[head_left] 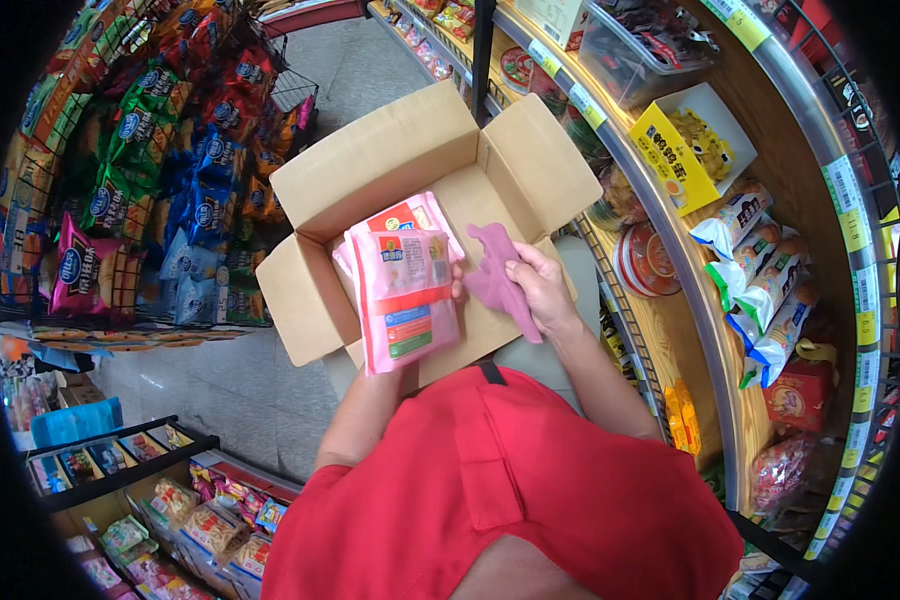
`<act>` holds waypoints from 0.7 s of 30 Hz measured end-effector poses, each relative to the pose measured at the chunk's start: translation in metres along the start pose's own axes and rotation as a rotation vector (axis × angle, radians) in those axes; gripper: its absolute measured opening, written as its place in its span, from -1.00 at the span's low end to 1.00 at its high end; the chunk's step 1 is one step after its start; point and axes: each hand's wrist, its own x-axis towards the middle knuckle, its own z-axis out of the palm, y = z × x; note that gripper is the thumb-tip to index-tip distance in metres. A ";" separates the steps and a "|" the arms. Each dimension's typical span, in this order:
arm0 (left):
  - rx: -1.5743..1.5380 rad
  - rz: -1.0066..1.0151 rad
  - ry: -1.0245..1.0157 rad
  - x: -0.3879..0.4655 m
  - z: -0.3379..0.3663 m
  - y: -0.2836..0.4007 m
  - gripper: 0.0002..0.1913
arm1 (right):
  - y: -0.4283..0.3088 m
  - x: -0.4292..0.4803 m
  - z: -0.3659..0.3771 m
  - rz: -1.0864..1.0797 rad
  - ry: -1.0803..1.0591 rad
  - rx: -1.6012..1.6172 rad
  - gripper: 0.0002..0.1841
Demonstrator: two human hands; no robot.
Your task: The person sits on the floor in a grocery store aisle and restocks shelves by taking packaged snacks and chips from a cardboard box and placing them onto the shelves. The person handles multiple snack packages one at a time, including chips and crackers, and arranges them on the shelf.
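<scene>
A pink plastic food package [409, 300] with a red band is held up over an open cardboard box [379, 176]. My left hand [457, 281] grips it from behind and below; only a few fingertips show at its right edge. In my right hand [536, 281] a purple cloth [499, 281] is pinched between thumb and fingers, hanging just right of the package. More pink packages [442, 214] lie in the box behind the held one.
Wire racks of bagged snacks [210, 165] stand on the left. A curved wooden shelf [660, 330] on the right bears a yellow carton [671, 161], wrapped packs [765, 277] and a clear plastic bin [630, 67]. Packaged goods [214, 525] fill a display at lower left.
</scene>
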 end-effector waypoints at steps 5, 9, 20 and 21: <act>0.182 0.013 0.016 0.006 -0.019 -0.003 -0.47 | 0.007 -0.013 -0.021 0.067 -0.027 0.090 -0.67; 0.154 -0.008 0.196 0.008 -0.039 -0.006 -0.54 | 0.004 -0.019 -0.029 0.108 0.012 0.149 -0.67; 0.293 0.146 0.109 0.016 -0.043 -0.011 -0.40 | -0.011 -0.021 -0.037 -0.032 -0.058 0.244 -0.50; 0.310 0.146 0.135 0.015 -0.040 -0.011 -0.42 | -0.012 -0.022 -0.037 -0.019 -0.057 0.257 -0.48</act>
